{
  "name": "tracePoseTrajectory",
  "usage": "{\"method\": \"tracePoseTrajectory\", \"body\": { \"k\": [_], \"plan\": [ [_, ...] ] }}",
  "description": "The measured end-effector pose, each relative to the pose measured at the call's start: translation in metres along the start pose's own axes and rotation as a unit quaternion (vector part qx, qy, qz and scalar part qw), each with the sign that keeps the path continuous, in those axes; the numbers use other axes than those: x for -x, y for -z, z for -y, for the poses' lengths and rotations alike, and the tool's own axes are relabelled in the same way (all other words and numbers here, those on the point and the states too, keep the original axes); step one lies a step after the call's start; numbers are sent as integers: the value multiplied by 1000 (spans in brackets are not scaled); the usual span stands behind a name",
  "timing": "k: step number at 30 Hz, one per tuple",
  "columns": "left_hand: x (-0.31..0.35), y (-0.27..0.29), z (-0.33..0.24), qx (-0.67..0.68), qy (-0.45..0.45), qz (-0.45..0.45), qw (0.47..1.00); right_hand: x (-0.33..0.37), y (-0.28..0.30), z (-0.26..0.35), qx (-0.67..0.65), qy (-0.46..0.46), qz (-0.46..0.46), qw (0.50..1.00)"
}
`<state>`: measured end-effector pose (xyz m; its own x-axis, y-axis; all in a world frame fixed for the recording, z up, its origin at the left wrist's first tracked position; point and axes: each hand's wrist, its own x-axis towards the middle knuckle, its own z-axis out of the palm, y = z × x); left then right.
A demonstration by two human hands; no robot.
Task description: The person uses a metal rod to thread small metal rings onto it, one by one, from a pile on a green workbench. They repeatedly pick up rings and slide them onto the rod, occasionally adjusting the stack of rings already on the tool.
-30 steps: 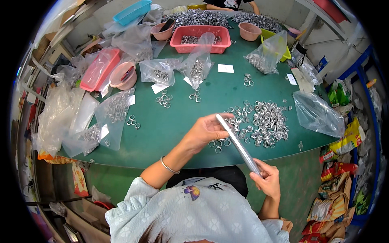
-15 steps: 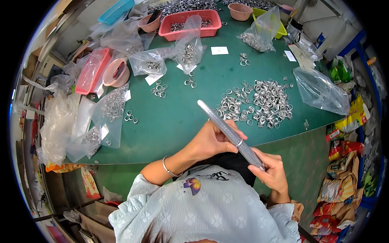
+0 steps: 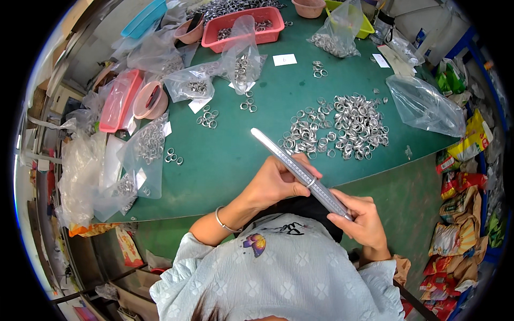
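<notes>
Rod [image 3: 284,159] is slanting over the table's [image 3: 225,166] near edge, its lower end clamped in the right hand [image 3: 363,219]. The left hand [image 3: 274,183], having left the tip, is straddling mid-rod; whether it is pinching, I cannot tell. A ring [image 3: 311,182] is now encircling the rod there, apparently sitting against its markings.

I see blk script [image 3: 290,229] on lt-blue shirt [image 3: 289,273], sm. mark [image 3: 285,60] on wht card [image 3: 279,60]; scale marks [image 3: 327,196] on grey rod [image 3: 292,166] too tiny for me to read.
</notes>
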<state>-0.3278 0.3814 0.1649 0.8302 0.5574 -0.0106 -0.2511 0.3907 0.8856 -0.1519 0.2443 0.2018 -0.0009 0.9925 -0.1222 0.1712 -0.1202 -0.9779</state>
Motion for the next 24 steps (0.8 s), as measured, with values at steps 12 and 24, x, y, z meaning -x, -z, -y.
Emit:
{"method": "tracePoseTrajectory", "body": {
  "k": [12, 24],
  "plan": [
    [1, 6, 5, -16, 18, -4, 1000, -4, 2, 3, 19, -4, 24, 1000],
    [2, 11, 31, 23, -14, -75, 997, -20, -8, -21, 56, 74, -34, 995]
  ]
}}
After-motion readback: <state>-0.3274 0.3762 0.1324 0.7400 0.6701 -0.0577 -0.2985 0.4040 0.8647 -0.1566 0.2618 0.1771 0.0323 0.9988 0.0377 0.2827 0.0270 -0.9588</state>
